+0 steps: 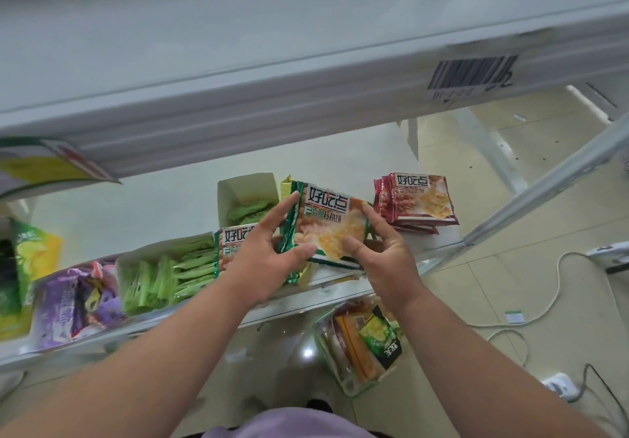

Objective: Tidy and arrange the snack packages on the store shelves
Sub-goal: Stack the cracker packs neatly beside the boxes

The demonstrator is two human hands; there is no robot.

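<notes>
From the head view, both hands meet over the middle of the white shelf [112, 213], holding one green-edged biscuit package [332, 225] between them, lifted a little and tilted above the shelf's near edge. The left hand [269, 250] has its grip curled round the package's left end, thumb across the front near the lower corner and fingers reaching up along the green seam. The right hand [381, 250] pinches the right end, thumb on the front and a fingertip at the upper right corner. Just under the left hand lies another package of the same green kind [235, 243], partly hidden. To the right, near the shelf end, sits a stack of red-edged biscuit packages [417, 201], apart from the held one. Behind the hands stands an open carton [245, 196] with green packets inside; left of them a second open carton [163, 277] is full of green sachets, then purple packs [71, 301] and yellow-green bags [37, 250]. On the floor below, a clear basket [360, 342] holds mixed snacks.
</notes>
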